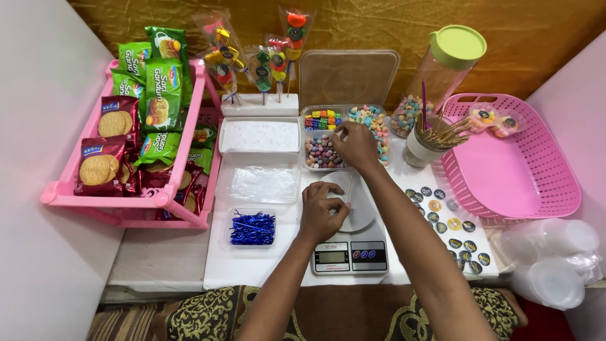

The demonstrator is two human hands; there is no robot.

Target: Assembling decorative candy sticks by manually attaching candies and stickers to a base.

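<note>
Two hands work: left hand (322, 211) pinches a thin skewer (348, 189) upright over the scale (353, 243); right hand (355, 144), fingers closed, picks candy from the compartment tray (346, 136) — keep the skewer steady.

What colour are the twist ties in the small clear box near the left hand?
The twist ties are shiny metallic blue, seen in the head view.

The scale (351, 243) is being flanked by the rack (136, 183) at left and the basket (511, 158) at right; the candy tray (346, 136) is lying behind it.
</note>
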